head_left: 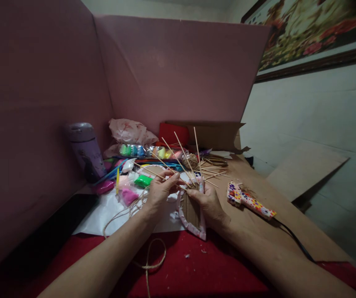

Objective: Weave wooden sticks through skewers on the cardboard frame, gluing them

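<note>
My right hand [210, 205] is closed round the side of a cardboard piece [191, 209] with a pale, patterned wrapped edge. Several thin wooden sticks [182, 156] fan up and outward from its top end. At the left of the fan, my left hand [162, 190] is closed, fingertips pinching near the lowest stick, close to the cardboard. Jute twine [149, 253] loops over the table below the left forearm and runs up behind that hand; whether the fingers also hold it, I cannot tell.
On the right, a flower-patterned glue gun [249, 200] with a black cord lies on a cardboard sheet [289, 231]. Loose sticks [212, 171] and scissors [217, 160] are behind my hands. Coloured clay packets [143, 181], a purple bottle [86, 153] and a dark flat object [50, 227] stand or lie leftward.
</note>
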`<state>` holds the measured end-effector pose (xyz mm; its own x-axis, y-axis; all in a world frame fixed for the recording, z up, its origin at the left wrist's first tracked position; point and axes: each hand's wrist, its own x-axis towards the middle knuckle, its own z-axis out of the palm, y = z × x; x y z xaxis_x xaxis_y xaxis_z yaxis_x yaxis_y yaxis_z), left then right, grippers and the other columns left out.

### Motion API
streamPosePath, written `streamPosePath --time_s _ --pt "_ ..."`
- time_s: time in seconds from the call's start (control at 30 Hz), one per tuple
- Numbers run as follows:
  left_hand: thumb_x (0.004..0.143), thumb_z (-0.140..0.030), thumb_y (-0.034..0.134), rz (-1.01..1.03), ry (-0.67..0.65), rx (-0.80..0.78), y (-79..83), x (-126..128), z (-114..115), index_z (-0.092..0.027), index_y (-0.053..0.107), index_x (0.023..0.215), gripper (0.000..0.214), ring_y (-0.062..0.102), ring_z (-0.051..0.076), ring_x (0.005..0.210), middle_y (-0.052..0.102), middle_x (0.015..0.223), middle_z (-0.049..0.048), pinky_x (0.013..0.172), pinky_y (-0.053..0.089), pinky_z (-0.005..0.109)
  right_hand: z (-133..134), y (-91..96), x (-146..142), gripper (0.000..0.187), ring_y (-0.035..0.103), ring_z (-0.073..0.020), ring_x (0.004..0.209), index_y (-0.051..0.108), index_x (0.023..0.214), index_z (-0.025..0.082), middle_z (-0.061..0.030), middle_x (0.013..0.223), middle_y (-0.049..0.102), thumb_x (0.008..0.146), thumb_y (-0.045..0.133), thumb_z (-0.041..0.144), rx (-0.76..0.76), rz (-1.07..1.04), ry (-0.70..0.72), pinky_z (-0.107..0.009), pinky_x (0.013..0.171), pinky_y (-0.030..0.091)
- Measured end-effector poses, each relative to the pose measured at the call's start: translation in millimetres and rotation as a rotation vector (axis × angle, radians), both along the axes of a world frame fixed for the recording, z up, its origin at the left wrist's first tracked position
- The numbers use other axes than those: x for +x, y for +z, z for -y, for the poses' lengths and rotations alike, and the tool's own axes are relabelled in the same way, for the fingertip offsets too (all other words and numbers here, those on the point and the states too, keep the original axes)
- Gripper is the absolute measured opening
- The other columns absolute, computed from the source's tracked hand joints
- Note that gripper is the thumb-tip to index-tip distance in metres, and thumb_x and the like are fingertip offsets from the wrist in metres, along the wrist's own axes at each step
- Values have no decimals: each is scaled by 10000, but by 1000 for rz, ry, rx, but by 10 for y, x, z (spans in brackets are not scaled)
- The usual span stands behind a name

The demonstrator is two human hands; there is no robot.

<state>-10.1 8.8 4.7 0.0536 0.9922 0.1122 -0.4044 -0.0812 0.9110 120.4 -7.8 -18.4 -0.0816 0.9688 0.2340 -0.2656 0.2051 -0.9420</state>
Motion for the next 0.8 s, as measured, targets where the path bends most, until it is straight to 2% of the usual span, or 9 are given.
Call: streamPosePath --time_s 0.3,0.5,0.8 --pt "625 -333 725 17 -4 -4 -4 2 -7 -162 536 748 283 570 88 517 661 602 18 533 410 188 2 6 8 223 600 -187 698 640 855 154 -36 782 665 662 657 265 2 0 15 -297 665 453" --pt "618 -341 728 5 -7 -13 -6 -3 -17 -159 540 751 294 567 89 508 664 606 25 531 410 191 2 20 -2 190 560 -149 609 626 800 156 -9 701 638 643 673 253 -8 -17 -4 -267 597 437" --pt "628 -334 724 13 -2 -13 -1 6 -8 -160 546 749 277 572 87 515 663 601 22 528 407 185 -6 -14 4 193 570 -161 639 624 832 160 -20 735 645 666 659 254 -13 -10 3 -278 615 443"
